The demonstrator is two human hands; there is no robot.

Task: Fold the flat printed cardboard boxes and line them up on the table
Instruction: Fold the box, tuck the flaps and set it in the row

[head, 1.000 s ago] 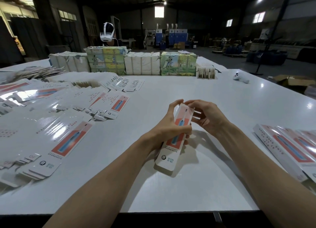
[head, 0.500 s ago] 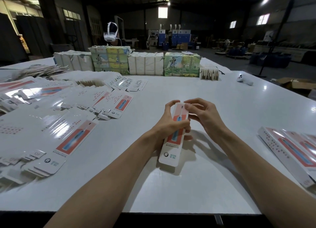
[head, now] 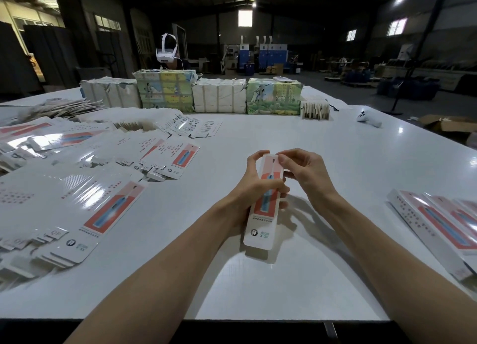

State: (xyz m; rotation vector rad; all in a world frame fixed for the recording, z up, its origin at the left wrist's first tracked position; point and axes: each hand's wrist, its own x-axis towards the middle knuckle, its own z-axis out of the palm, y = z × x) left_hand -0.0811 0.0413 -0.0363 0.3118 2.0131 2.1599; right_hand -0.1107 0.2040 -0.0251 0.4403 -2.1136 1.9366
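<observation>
While the left hand (head: 254,188) grips the box (head: 260,227) mid-length, toward 6 o'clock on the table (head: 335,150), the right hand (head: 307,174) pinches its 12 o'clock end, where thin, light card probably creases easily.

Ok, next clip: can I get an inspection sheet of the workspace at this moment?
Surface: white table, glossy, with glare spots.
Job's things: printed box held in both hands, tilted, over the table's middle; flat boxes heaped at left; folded boxes side by side at the right edge.
Clutter: wrapped bundles in a row along the far edge; small white device at far right.
Grippers: left hand grips the printed box's middle; right hand pinches its top end.
Cables: thin white lead by the headset; no others made out.
Surroundings: dim warehouse; a person in a white headset behind the bundles; open carton on the floor at right.
</observation>
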